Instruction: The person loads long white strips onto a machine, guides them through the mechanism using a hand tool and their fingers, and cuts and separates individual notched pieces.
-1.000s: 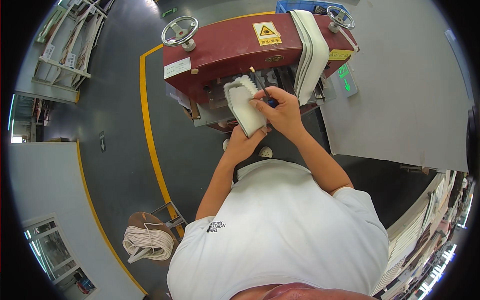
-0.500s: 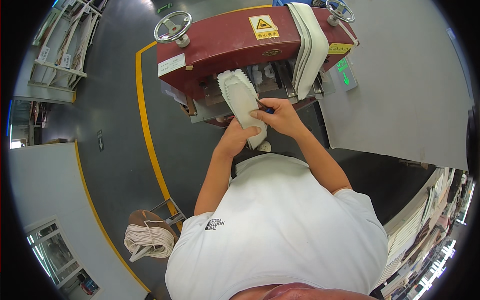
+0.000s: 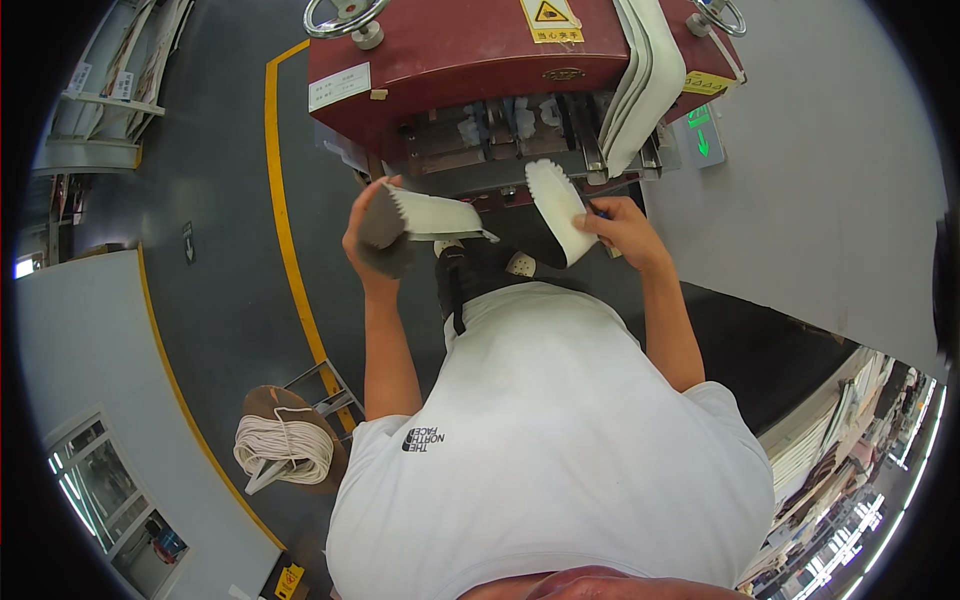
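Observation:
My left hand [image 3: 360, 218] is closed on a white strip [image 3: 440, 215] with a jagged edge. A dark grey face [image 3: 384, 238], blurred by motion, covers part of that hand. My right hand [image 3: 625, 235] pinches another white strip [image 3: 556, 208], its scalloped end pointing up toward the machine and its lower end curling. A small blue-handled tool [image 3: 599, 208] also sits in that hand; its kind is hard to make out. Both hands are apart, in front of the dark red machine [image 3: 460, 75].
Long white strips [image 3: 648, 85] drape over the machine's right part, near one handwheel [image 3: 718, 15]; another handwheel [image 3: 345, 18] is at its left. A spool of pale cord [image 3: 285, 448] stands at lower left. A grey surface [image 3: 810, 180] lies to the right.
The hands have drawn apart: the left moved left and up with one strip, the right moved right with another. Earlier both held the white strips together. The machine sits higher in view.

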Available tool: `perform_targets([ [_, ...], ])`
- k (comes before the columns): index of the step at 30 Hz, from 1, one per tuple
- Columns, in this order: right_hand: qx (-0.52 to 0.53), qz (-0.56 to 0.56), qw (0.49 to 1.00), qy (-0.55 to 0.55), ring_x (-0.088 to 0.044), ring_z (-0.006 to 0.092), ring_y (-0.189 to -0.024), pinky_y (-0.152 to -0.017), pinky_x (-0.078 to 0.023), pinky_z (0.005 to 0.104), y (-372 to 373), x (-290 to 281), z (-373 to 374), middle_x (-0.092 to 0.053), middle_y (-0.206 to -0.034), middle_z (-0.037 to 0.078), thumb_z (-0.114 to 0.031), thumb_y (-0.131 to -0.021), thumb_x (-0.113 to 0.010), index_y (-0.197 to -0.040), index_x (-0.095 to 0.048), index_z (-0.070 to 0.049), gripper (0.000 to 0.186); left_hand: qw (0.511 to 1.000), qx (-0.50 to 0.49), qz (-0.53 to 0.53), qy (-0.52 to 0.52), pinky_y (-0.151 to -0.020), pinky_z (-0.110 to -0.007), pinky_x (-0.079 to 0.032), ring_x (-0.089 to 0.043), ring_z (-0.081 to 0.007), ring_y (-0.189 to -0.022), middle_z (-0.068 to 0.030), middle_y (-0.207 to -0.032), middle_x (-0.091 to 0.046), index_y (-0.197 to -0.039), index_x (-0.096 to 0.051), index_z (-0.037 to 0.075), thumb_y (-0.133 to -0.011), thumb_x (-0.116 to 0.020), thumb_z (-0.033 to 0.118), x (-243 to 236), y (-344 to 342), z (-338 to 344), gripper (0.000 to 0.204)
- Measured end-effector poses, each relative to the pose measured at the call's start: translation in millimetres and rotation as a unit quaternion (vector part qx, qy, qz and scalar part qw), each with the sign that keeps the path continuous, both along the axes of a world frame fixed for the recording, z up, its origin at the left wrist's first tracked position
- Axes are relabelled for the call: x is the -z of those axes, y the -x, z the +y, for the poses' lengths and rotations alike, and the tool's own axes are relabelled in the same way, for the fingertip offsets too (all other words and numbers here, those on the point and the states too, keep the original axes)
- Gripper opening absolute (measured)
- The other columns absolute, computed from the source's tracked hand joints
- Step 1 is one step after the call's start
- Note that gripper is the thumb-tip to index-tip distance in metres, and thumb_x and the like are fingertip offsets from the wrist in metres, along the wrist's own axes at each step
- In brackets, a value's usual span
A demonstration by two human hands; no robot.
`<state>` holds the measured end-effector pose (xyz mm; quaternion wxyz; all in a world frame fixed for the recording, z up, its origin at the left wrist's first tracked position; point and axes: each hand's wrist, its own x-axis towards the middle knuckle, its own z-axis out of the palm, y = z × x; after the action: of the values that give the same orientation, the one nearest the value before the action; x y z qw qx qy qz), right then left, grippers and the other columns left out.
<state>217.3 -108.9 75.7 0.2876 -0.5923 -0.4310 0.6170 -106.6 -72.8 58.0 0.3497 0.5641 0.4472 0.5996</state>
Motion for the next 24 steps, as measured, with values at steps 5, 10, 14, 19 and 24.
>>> perform_targets([
  [5,0.075,0.151,0.984,0.052,-0.044,0.0022,-0.052,-0.044,-0.032,0.0193,20.0,21.8,14.9,-0.055,-0.066,-0.005,-0.025,-0.082,-0.064,-0.083,-0.062,-0.006,0.018,0.928,0.056,-0.278,0.240,-0.087,-0.038,-0.050,-0.062,-0.0264,-0.096,-0.0172,-0.107,-0.063,-0.122,-0.048,-0.004,-0.094,-0.053,0.018,28.4,2.0,17.0,0.036],
  [10,0.312,0.159,0.929,-0.119,-0.054,0.0114,-0.053,-0.040,-0.038,0.0215,-111.0,-9.8,-24.0,-0.060,-0.072,0.005,-0.017,-0.080,-0.061,-0.101,-0.057,0.003,0.029,0.904,-0.078,-0.363,0.214,-0.101,-0.044,-0.037,-0.050,-0.0291,-0.113,-0.0212,-0.122,-0.051,-0.133,-0.036,0.000,-0.098,-0.046,0.025,57.9,83.1,4.8,0.044],
  [14,0.169,0.324,0.890,-0.272,-0.029,0.0049,-0.035,-0.034,-0.025,0.0183,-173.5,-63.9,-63.0,-0.037,-0.046,-0.001,-0.023,-0.091,-0.054,-0.077,-0.047,-0.006,0.023,0.892,-0.088,-0.395,0.199,-0.098,-0.043,-0.041,-0.055,-0.0280,-0.104,-0.0168,-0.111,-0.057,-0.125,-0.045,0.002,-0.095,-0.050,0.021,65.4,149.7,-19.4,0.036],
  [19,0.259,0.226,0.921,-0.182,-0.050,0.0126,-0.049,-0.043,-0.040,0.0247,-133.5,-47.5,-64.4,-0.054,-0.061,0.005,-0.016,-0.076,-0.062,-0.094,-0.057,0.002,0.026,0.900,0.018,-0.384,0.204,-0.091,-0.040,-0.045,-0.058,-0.0272,-0.097,-0.0171,-0.103,-0.060,-0.120,-0.048,-0.001,-0.089,-0.058,0.022,46.6,150.6,-23.6,0.039],
  [24,0.042,0.186,0.980,0.059,-0.061,0.0099,-0.068,-0.059,-0.049,0.0225,-10.8,-27.9,-9.1,-0.063,-0.083,0.005,-0.018,-0.080,-0.063,-0.096,-0.062,0.001,0.025,0.905,0.239,-0.215,0.279,-0.076,-0.040,-0.052,-0.064,-0.0284,-0.082,-0.0191,-0.091,-0.063,-0.110,-0.054,-0.007,-0.081,-0.067,0.023,7.2,112.8,-21.0,0.043],
])
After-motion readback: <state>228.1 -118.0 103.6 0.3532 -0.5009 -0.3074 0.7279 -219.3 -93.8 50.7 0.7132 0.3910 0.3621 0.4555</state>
